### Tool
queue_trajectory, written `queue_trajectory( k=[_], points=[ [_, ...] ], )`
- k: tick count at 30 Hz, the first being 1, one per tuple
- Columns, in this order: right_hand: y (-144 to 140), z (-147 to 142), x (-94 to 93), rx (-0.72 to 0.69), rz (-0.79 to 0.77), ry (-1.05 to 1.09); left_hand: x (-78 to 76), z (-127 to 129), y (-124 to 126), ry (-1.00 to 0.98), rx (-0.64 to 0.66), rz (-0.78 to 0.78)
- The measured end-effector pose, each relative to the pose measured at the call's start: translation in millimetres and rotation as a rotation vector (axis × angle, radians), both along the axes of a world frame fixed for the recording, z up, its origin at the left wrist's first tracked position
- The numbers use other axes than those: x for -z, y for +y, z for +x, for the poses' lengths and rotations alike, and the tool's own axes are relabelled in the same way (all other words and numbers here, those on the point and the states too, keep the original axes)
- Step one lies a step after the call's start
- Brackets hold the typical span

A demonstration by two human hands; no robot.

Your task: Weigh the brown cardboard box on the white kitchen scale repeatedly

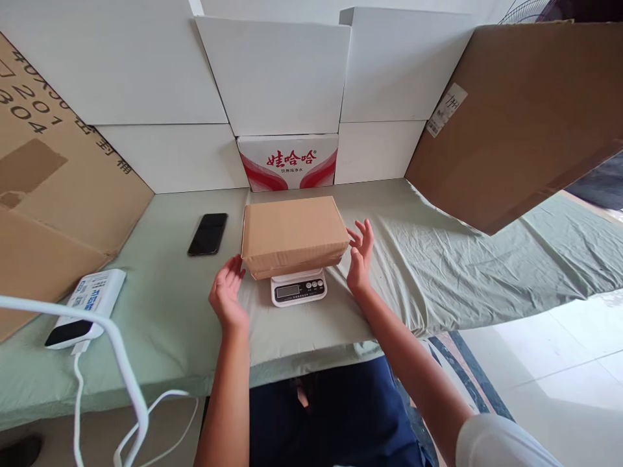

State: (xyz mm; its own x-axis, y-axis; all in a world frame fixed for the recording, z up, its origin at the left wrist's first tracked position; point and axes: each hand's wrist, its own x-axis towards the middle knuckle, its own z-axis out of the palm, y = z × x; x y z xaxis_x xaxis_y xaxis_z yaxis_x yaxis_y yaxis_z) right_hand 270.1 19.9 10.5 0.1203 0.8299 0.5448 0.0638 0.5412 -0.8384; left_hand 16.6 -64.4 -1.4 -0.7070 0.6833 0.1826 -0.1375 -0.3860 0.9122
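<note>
Near edge: two bare forearms reach in over the green cloth that covers the table.

Left hand open, palm turned inward, fingers spread loosely, holding nothing. It sits just off the near-left corner of the cardboard box, a small gap showing, not touching.

Right hand also open and empty, fingers fanned, palm facing the box's right end. Fingertips very close to that end; contact cannot be told. This hand looks the nearer of the two.

The box lies between the hands, resting on a small white kitchen scale whose display and buttons poke out toward the person. The box's long axis runs left to right, so each palm faces a short end. It overhangs the scale on both sides.

Left of the box, well apart: a black phone flat on the cloth. Nearer left: a white power bank with a cable.

Far: stacked white boxes, a red-and-white carton, brown cardboard sheets leaning at both sides.
</note>
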Motion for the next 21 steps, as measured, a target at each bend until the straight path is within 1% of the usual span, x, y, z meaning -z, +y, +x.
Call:
queue_trajectory(
  k=[2, 5, 7, 12, 16, 19, 21],
  points=[
    [-1.1, 0.1, 0.1, -0.021, -0.024, -0.013, 1.3, 0.4, 0.3, 0.002, 0.011, -0.013],
    [-3.9, -0.6, -0.9, -0.096, -0.065, -0.060, 4.0, 2.1, 0.4, 0.033, 0.034, -0.054],
    [-5.7, -2.3, -1.8, -0.141, -0.064, -0.088, 5.5, 3.5, 0.4, 0.052, 0.045, -0.076],
    [-4.9, -8.6, -1.6, -0.148, -0.047, -0.112, 7.1, 3.6, 1.7, 0.084, 0.042, -0.096],
    [-4.3, -11.3, -1.0, -0.169, -0.080, -0.058, 8.1, 3.9, 0.6, 0.070, 0.040, -0.111],
    [-6.5, -10.6, -7.2, -0.193, -0.090, -0.046, 5.9, 3.4, -0.7, 0.048, 0.056, -0.106],
    [-5.7, -9.9, -17.9, -0.186, -0.075, -0.075, -0.1, 0.2, 3.4, 0.033, 0.065, -0.101]
  ],
)
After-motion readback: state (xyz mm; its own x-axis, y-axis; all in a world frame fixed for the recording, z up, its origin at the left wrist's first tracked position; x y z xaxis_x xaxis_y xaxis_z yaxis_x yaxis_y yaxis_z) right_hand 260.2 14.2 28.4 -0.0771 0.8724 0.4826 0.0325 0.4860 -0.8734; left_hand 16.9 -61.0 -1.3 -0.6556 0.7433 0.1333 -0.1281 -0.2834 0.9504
